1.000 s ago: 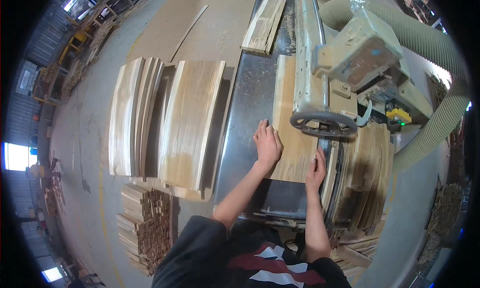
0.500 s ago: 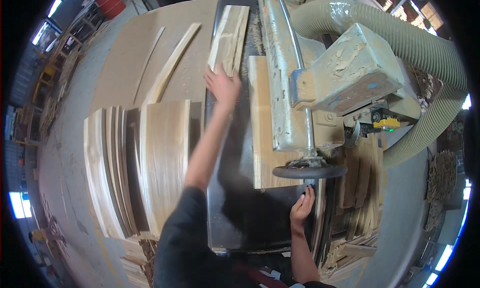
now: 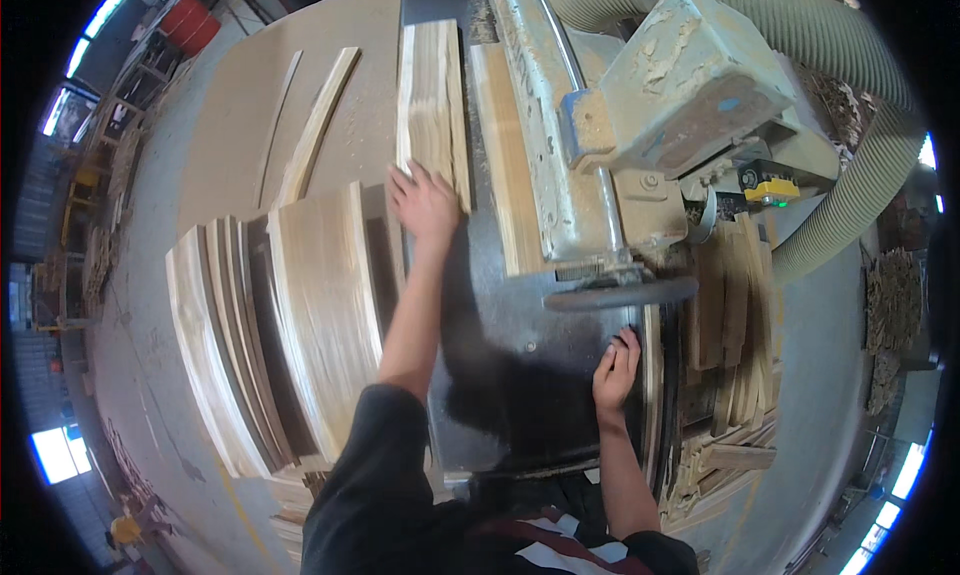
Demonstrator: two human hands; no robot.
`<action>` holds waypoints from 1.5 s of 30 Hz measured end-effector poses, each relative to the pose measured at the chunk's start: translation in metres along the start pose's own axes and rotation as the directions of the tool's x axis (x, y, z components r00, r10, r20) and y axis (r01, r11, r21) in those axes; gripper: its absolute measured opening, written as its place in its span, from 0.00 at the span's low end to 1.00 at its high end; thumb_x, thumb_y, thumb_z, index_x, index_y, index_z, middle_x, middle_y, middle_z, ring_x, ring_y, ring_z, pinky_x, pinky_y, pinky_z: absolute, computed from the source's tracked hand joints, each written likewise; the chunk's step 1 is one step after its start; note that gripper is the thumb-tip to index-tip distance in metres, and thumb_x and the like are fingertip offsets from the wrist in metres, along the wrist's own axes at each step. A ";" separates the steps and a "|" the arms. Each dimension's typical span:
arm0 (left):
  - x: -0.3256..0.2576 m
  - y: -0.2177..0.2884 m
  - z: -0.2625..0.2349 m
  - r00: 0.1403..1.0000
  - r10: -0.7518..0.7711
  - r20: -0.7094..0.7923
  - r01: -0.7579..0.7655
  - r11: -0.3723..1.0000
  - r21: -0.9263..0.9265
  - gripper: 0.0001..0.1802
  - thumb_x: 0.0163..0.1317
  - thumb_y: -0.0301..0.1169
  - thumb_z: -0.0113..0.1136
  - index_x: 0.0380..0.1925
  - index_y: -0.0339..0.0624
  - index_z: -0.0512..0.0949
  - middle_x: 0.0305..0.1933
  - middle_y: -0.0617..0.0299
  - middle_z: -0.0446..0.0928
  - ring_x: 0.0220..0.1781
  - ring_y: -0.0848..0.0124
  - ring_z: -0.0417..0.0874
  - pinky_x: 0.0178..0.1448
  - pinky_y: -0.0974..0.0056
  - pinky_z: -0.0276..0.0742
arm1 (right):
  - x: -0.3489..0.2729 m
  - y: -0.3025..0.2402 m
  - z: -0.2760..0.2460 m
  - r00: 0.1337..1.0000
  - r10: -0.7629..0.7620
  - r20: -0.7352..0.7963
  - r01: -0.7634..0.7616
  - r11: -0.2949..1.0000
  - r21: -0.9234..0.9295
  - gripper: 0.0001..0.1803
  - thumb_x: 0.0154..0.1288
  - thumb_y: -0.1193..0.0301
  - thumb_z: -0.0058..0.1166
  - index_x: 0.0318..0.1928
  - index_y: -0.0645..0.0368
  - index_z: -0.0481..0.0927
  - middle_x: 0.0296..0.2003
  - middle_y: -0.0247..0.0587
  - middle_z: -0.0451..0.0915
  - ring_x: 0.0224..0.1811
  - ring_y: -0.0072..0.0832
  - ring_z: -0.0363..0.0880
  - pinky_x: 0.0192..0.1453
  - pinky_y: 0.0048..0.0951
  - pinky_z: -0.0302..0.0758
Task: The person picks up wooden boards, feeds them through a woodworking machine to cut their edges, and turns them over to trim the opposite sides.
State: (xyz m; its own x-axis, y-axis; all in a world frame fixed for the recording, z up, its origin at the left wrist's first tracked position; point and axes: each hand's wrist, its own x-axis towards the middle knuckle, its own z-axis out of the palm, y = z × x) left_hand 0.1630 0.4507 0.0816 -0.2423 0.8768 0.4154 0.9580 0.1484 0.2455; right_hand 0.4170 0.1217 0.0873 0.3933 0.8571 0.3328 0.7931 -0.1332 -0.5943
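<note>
My left hand is closed over the near end of a pale wooden board on the dark machine table, fingers spread across its top. A narrow strip of the same wood lies along the board's right side. Below the black handwheel, my right hand rests by the table's right-hand guide rail, holding nothing visible, with its fingers loosely bent and somewhat apart. Another board lies partly under the machine head, its far part hidden.
Left of the table, a brown panel carries a wide board, several stacked boards and two thin strips. Right of the rail are piled offcuts. A ribbed hose curves around the machine. A red drum stands far left.
My left hand and the board under it have come nearer to me. The board under the machine head has slid farther away. My right hand stays near the rail, and the view has shifted.
</note>
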 end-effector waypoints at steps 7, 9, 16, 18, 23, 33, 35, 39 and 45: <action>-0.226 -0.016 -0.128 0.993 -0.037 0.115 0.048 0.995 -0.092 0.31 0.68 0.42 0.54 0.66 0.33 0.68 0.70 0.26 0.57 0.70 0.34 0.61 0.68 0.36 0.59 | -0.009 0.010 0.011 0.999 -0.050 -0.002 0.050 0.998 -0.045 0.10 0.74 0.70 0.48 0.47 0.65 0.77 0.60 0.54 0.71 0.62 0.51 0.72 0.62 0.46 0.73; -0.286 -0.020 -0.162 0.986 -0.007 0.165 0.028 0.992 -0.124 0.33 0.66 0.43 0.59 0.65 0.33 0.68 0.71 0.27 0.56 0.69 0.35 0.61 0.68 0.37 0.59 | -0.009 0.014 0.013 0.999 -0.044 -0.013 0.044 0.999 0.020 0.12 0.73 0.68 0.51 0.48 0.65 0.77 0.63 0.57 0.68 0.66 0.53 0.67 0.66 0.47 0.70; -0.441 -0.040 -0.256 0.829 -0.246 0.502 0.522 0.663 -0.537 0.44 0.55 0.38 0.73 0.66 0.29 0.62 0.66 0.36 0.62 0.68 0.48 0.67 0.66 0.52 0.66 | -0.102 -0.036 -0.028 0.935 -0.117 0.335 0.001 0.945 0.327 0.27 0.74 0.66 0.50 0.67 0.66 0.65 0.71 0.61 0.58 0.74 0.55 0.57 0.76 0.45 0.57; -0.487 -0.061 -0.245 0.896 -0.234 0.378 0.402 0.788 -0.465 0.44 0.57 0.36 0.73 0.66 0.27 0.60 0.61 0.40 0.69 0.59 0.56 0.75 0.57 0.56 0.74 | -0.160 -0.047 -0.046 0.879 -0.202 0.431 0.011 0.914 0.404 0.30 0.72 0.64 0.51 0.68 0.66 0.64 0.73 0.62 0.53 0.75 0.57 0.54 0.76 0.46 0.57; -0.517 -0.067 -0.295 0.689 -0.313 0.654 0.720 0.406 -0.563 0.21 0.63 0.35 0.65 0.48 0.27 0.76 0.42 0.51 0.82 0.43 0.66 0.81 0.49 0.62 0.77 | -0.231 -0.054 -0.094 0.864 -0.268 0.426 0.065 0.899 0.433 0.31 0.72 0.61 0.52 0.67 0.68 0.66 0.72 0.63 0.58 0.75 0.56 0.56 0.76 0.48 0.57; -0.502 -0.051 -0.311 0.878 0.274 0.393 -0.075 0.889 -0.453 0.36 0.66 0.50 0.61 0.70 0.47 0.68 0.75 0.33 0.54 0.77 0.38 0.54 0.75 0.42 0.53 | -0.239 0.016 -0.136 0.456 0.009 0.890 -0.820 0.393 0.416 0.25 0.74 0.57 0.52 0.62 0.62 0.74 0.51 0.36 0.81 0.52 0.22 0.78 0.58 0.28 0.72; -0.513 -0.050 -0.284 0.873 0.288 0.394 -0.150 0.927 -0.345 0.38 0.65 0.52 0.61 0.71 0.48 0.66 0.75 0.31 0.53 0.78 0.38 0.52 0.75 0.41 0.52 | -0.267 0.036 -0.130 0.494 0.033 0.869 -0.815 0.366 0.449 0.21 0.73 0.65 0.55 0.61 0.62 0.75 0.50 0.34 0.81 0.50 0.20 0.77 0.57 0.27 0.73; -0.527 -0.041 -0.266 0.881 0.324 0.344 -0.148 0.881 -0.450 0.40 0.63 0.54 0.60 0.71 0.49 0.66 0.76 0.33 0.53 0.78 0.37 0.51 0.74 0.40 0.53 | -0.298 0.053 -0.131 0.574 0.101 0.813 -0.815 0.169 0.554 0.22 0.75 0.64 0.54 0.60 0.67 0.76 0.50 0.35 0.81 0.50 0.19 0.76 0.56 0.26 0.72; -0.514 -0.015 -0.272 0.868 0.197 0.456 -0.032 0.938 -0.344 0.33 0.70 0.47 0.55 0.73 0.57 0.63 0.63 0.31 0.70 0.60 0.37 0.75 0.56 0.47 0.74 | -0.292 0.065 -0.127 0.575 0.249 0.779 -0.814 0.081 0.575 0.20 0.73 0.63 0.56 0.55 0.68 0.78 0.48 0.36 0.82 0.50 0.22 0.78 0.55 0.26 0.73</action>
State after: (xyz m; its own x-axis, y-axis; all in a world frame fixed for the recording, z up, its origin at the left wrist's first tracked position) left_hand 0.2317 -0.1264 0.1030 0.0489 0.9988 0.0094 0.8537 -0.0467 0.5186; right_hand 0.4129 -0.1999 0.0441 0.0618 0.8475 -0.5271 -0.5237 -0.4221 -0.7400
